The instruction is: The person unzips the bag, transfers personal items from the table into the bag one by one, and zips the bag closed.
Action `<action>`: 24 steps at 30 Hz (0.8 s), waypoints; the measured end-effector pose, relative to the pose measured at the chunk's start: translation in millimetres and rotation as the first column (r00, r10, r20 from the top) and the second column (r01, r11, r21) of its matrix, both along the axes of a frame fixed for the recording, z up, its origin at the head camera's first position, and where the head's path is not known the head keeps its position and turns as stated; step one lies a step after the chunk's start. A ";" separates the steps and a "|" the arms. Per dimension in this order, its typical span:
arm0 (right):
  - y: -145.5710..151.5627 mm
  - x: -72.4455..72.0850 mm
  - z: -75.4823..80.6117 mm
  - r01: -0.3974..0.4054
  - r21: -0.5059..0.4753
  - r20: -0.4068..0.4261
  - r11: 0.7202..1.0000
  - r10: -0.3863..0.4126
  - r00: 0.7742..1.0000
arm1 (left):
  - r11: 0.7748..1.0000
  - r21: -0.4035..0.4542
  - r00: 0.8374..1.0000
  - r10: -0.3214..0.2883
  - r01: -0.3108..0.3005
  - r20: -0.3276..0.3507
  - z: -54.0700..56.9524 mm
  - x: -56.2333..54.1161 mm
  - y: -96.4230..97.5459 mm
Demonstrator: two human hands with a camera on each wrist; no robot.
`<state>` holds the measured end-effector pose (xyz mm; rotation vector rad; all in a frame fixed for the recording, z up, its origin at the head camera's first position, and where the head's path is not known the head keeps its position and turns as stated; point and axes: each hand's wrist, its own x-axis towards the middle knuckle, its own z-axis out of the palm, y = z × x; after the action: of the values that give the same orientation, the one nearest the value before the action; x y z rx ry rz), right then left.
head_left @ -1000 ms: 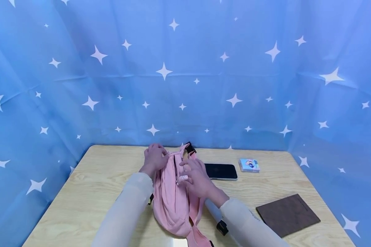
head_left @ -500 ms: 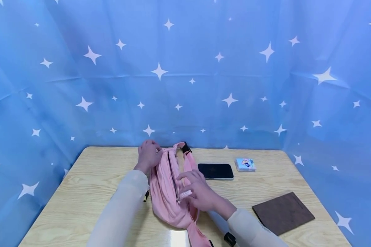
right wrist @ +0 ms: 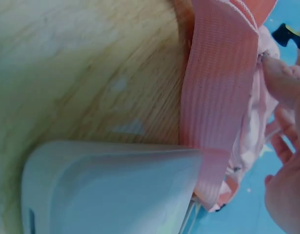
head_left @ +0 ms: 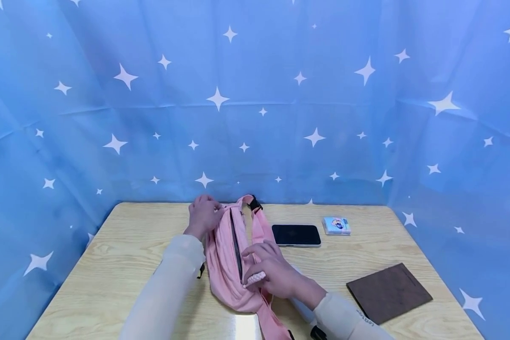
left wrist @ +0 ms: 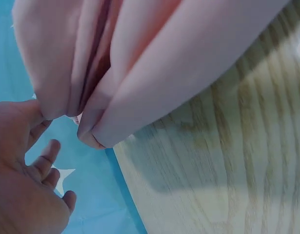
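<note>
From afar I see the left hand (head_left: 204,216) pinching the pink bag (head_left: 222,271) at its far end, the right hand (head_left: 273,273) pinching at the near end of its dark zip (head_left: 236,243).

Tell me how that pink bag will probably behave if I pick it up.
The pink bag will probably flop and sag, since its fabric falls in soft folds. Its strap may dangle, since part of it loops clear of the body.
</note>
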<state>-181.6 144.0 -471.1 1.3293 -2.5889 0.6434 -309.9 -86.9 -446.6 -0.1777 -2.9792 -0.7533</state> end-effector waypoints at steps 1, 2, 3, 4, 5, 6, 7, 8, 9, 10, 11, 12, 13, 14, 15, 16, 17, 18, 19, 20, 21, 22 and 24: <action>0.3 -0.8 -0.3 0.002 0.011 -0.011 1.000 -0.002 1.000 | 1.000 -0.008 1.000 0.002 -0.002 0.004 -1.1 0.3 -0.4; 0.7 -1.9 -0.2 0.009 0.022 -0.024 1.000 -0.009 1.000 | 1.000 -0.017 1.000 0.001 -0.001 0.003 -2.0 0.9 -0.7; 1.3 -3.5 0.2 0.019 0.032 -0.036 0.999 -0.017 0.999 | 1.000 -0.030 1.000 -0.002 0.002 0.001 -2.8 1.6 -1.0; 2.3 -5.5 0.6 0.036 0.040 -0.050 0.999 -0.034 0.998 | 0.999 -0.038 1.000 -0.008 0.008 -0.008 -3.1 2.5 -1.0; 3.3 -8.4 0.7 0.062 0.046 -0.069 0.997 -0.059 0.996 | 0.999 -0.051 1.000 -0.015 0.014 -0.018 -3.5 3.4 -0.8; 4.4 -11.6 1.2 0.095 0.047 -0.086 0.994 -0.090 0.992 | 0.998 -0.064 0.999 -0.024 0.022 -0.031 -3.4 4.7 -0.6; 5.4 -15.4 1.8 0.135 0.045 -0.097 0.990 -0.130 0.987 | 0.997 -0.073 0.998 -0.035 0.031 -0.046 -2.9 6.1 -0.1; 6.4 -19.4 2.4 0.180 0.040 -0.099 0.983 -0.175 0.980 | 0.996 -0.080 0.997 -0.046 0.041 -0.061 -1.8 8.0 0.4; 6.7 -23.7 2.6 0.226 0.039 -0.096 0.973 -0.221 0.971 | 0.995 -0.086 0.996 -0.056 0.050 -0.072 -0.3 10.4 0.6; 6.6 -28.1 3.1 0.275 0.039 -0.088 0.961 -0.271 0.959 | 0.994 -0.093 0.994 -0.069 0.061 -0.086 1.6 12.6 1.0; 6.0 -32.6 3.4 0.320 0.044 -0.078 0.946 -0.316 0.946 | 0.993 -0.101 0.992 -0.078 0.068 -0.098 3.6 14.9 1.5; 4.8 -36.7 4.1 0.357 0.052 -0.062 0.933 -0.354 0.933 | 0.991 -0.111 0.990 -0.090 0.077 -0.111 5.7 17.5 1.8; 3.0 -40.8 4.3 0.390 0.066 -0.045 0.919 -0.387 0.921 | 0.989 -0.120 0.988 -0.098 0.083 -0.123 7.7 20.2 2.4; 0.6 -44.3 4.7 0.415 0.083 -0.024 0.906 -0.414 0.910 | 0.988 -0.131 0.986 -0.104 0.087 -0.128 9.6 22.9 3.0; -2.3 -47.8 4.9 0.434 0.100 -0.004 0.895 -0.436 0.900 | 0.986 -0.144 0.985 -0.107 0.088 -0.132 10.9 25.4 3.6; -5.5 -50.7 5.3 0.448 0.115 0.014 0.886 -0.453 0.892 | 0.984 -0.155 0.985 -0.109 0.087 -0.137 12.0 27.9 4.3; -8.8 -53.4 5.6 0.458 0.130 0.032 0.879 -0.465 0.885 | 0.982 -0.166 0.983 -0.109 0.084 -0.145 12.8 30.5 5.1; -12.2 -55.7 5.9 0.465 0.140 0.047 0.874 -0.475 0.879 | 0.980 -0.181 0.983 -0.109 0.080 -0.151 13.3 33.0 5.9; -15.5 -58.0 5.7 0.473 0.153 0.064 0.867 -0.487 0.871 | 0.979 -0.190 0.982 -0.106 0.075 -0.158 13.7 35.5 6.9; -18.5 -59.8 5.7 0.481 0.160 0.078 0.862 -0.496 0.865 | 0.977 -0.202 0.981 -0.105 0.070 -0.165 13.8 37.7 7.6; -21.2 -62.0 4.7 0.490 0.168 0.082 0.856 -0.507 0.858 | 0.975 -0.212 0.979 -0.102 0.064 -0.175 13.6 39.9 8.4; -24.1 -63.6 4.0 0.497 0.177 0.084 0.850 -0.516 0.852 | 0.974 -0.221 0.977 -0.099 0.056 -0.188 13.2 42.3 8.5; -29.0 -66.7 1.9 0.512 0.195 0.078 0.836 -0.534 0.842 | 0.970 -0.241 0.976 -0.090 0.040 -0.198 11.3 46.3 8.3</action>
<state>-248.3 115.1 -469.2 0.5538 -2.9749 0.4289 -263.6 -78.5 -435.3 -0.3458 -2.8643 -0.3555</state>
